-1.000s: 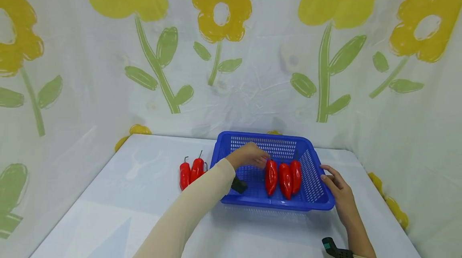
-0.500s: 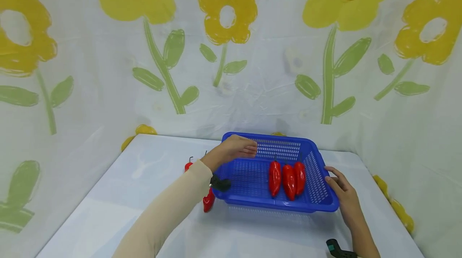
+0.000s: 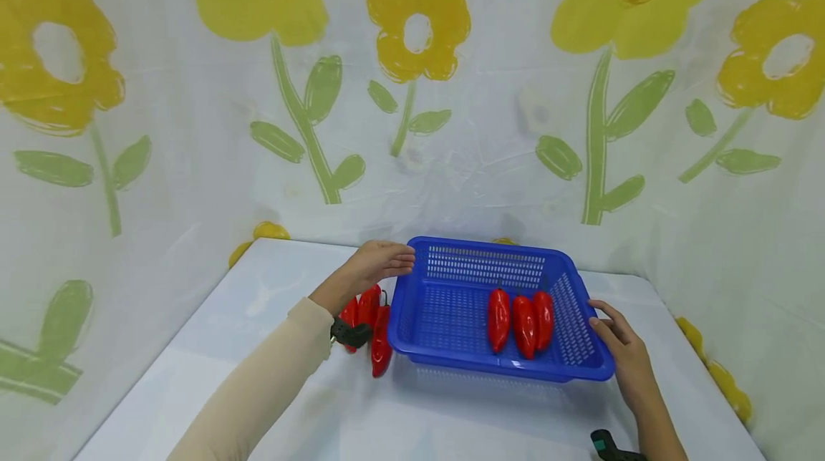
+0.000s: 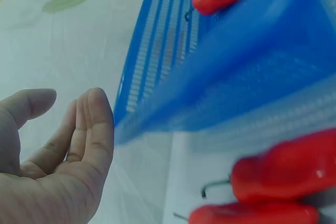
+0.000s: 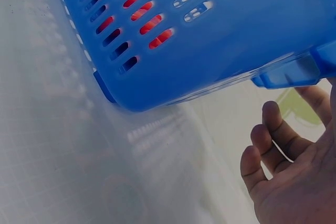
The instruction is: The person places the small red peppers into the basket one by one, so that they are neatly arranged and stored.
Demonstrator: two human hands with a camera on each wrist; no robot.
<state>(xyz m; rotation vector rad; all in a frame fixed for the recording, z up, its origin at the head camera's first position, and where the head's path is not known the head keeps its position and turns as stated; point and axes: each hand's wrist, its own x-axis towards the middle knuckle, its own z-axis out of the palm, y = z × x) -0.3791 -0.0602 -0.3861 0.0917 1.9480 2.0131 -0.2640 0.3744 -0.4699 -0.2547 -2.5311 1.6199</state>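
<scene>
In the head view, my left hand (image 3: 374, 264) hovers at the back left corner of the blue plastic basket (image 3: 490, 369), fingers extended and holding nothing. The left wrist view has its palm and loosely bent fingers (image 4: 98, 124) beside the basket wall. Three glossy red chili peppers (image 3: 498, 321) lie side by side in the basket's right half. More red chili peppers (image 3: 381, 346) lie on the table along its left side, partly covered by my left wrist. My right hand (image 3: 625, 350) holds the basket's right rim, thumb above; its other fingers (image 5: 252, 163) hang free below.
The basket stands on a white table (image 3: 361, 418) near its far side. Behind it hangs a white curtain (image 3: 477, 124) printed with yellow flowers. A dark wrist-worn device (image 3: 351, 332) sits on my left wrist, just above the loose peppers.
My left hand has moved left from beside the leftmost pepper in the basket to the back left corner. The right hand stays at the rim. The head view has shifted slightly.
</scene>
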